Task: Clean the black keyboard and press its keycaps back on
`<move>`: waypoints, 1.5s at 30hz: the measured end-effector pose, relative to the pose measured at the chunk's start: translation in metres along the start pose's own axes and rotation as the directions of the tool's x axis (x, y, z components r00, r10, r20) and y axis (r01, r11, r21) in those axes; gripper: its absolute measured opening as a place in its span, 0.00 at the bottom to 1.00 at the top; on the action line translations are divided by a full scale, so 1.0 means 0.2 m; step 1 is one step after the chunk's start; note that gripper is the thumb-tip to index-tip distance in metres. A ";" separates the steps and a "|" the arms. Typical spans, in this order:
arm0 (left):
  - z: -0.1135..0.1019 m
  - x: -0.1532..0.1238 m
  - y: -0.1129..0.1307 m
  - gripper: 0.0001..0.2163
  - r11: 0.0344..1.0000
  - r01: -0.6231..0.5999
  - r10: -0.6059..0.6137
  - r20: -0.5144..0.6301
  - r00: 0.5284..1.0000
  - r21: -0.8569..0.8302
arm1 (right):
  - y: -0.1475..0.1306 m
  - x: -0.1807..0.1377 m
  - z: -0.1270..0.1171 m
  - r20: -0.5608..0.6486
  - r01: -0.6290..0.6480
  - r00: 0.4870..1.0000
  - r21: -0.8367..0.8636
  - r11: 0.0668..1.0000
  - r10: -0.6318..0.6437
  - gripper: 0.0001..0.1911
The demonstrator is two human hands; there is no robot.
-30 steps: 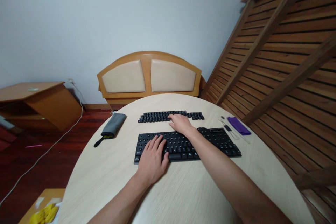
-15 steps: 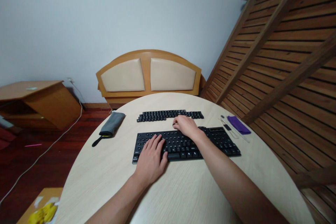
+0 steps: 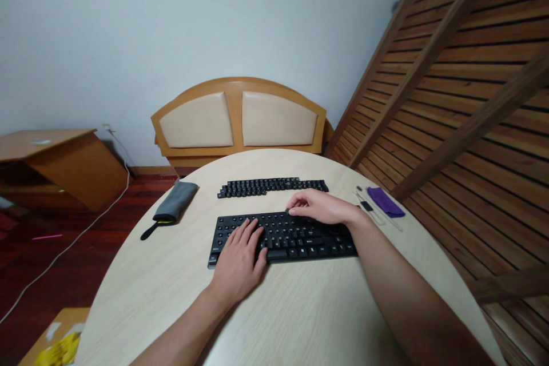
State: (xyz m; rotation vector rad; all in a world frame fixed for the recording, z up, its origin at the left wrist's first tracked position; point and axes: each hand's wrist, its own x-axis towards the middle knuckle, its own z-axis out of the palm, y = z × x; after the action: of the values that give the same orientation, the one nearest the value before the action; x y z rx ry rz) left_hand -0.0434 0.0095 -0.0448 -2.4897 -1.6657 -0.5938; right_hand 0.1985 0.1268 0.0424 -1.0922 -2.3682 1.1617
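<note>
A black keyboard (image 3: 281, 243) lies on the round table in front of me, with several keycaps off and small square key stems showing along its upper and left part. Fingers spread, my left hand (image 3: 239, 257) rests flat on the keyboard's left half. Over the keyboard's back edge, my right hand (image 3: 319, 206) pinches a small dark keycap (image 3: 287, 210) between thumb and fingertips; most of it is hidden. Behind the keyboard, loose black keycaps (image 3: 244, 187) stand in rows. My right hand and forearm cover the keyboard's right part.
On the pale table (image 3: 171, 286), a grey cloth pouch (image 3: 175, 202) with a black loop lies to the left. To the right are a purple cloth (image 3: 385, 202) and a wire keycap puller (image 3: 372, 214). A headboard (image 3: 238, 117) stands behind, wooden slats (image 3: 463, 97) on the right.
My right hand has moved from the keycap rows back toward the keyboard's rear edge, with the keycap at its fingertips. My left hand stays on the keyboard. The view has shifted slightly.
</note>
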 end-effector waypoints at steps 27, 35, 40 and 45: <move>-0.01 0.00 0.00 0.18 0.999 -0.034 0.033 -0.014 0.999 -0.033 | -0.12 0.00 0.14 0.096 -0.119 0.979 -0.450 0.885 0.180 0.07; -0.01 0.00 0.00 0.16 0.991 -0.103 0.100 -0.041 0.994 -0.079 | -0.19 -0.01 0.18 0.058 -0.172 0.968 -0.563 0.808 0.246 0.09; 0.00 -0.01 0.00 0.15 0.991 -0.105 0.102 -0.035 0.994 -0.088 | -0.17 0.00 0.20 0.021 -0.171 0.974 -0.589 0.790 0.227 0.07; -0.01 -0.01 0.00 0.15 0.990 -0.112 0.109 -0.041 0.993 -0.090 | -0.17 0.02 0.19 0.023 -0.207 0.964 -0.560 0.802 0.265 0.06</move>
State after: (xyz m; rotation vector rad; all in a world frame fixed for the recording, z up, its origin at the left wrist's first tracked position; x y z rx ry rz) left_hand -0.0432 0.0079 -0.0441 -2.5981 -1.5089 -0.7138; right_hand 0.1591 0.0952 0.0438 -1.5811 -2.8019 0.5951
